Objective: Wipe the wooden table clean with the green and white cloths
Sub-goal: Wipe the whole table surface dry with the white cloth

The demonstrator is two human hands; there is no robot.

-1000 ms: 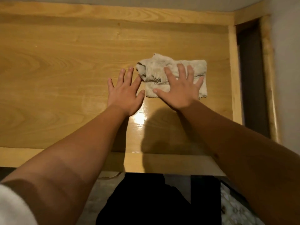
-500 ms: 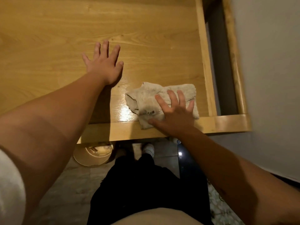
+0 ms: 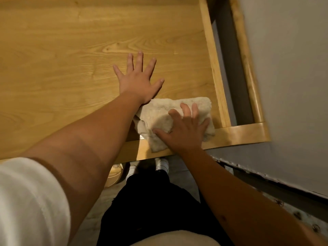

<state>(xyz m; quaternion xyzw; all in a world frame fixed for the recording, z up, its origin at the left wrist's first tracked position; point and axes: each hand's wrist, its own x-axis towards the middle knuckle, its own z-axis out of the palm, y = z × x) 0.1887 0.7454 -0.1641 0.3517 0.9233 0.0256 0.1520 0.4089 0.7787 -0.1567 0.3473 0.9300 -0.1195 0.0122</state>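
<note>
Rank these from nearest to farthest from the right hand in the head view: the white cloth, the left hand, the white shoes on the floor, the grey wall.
1. white cloth: directly under the right hand, at the table's near right corner.
2. left hand: flat on the table, up and left, beside the cloth.
3. white shoes and grey wall: too close to call; shoes below the table edge, wall off right.

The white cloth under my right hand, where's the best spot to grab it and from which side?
Probably the far right corner of the white cloth: it lies flat and uncovered beyond the right hand. Pinch it from above, coming from the right, since the left hand crowds its left edge.
</note>
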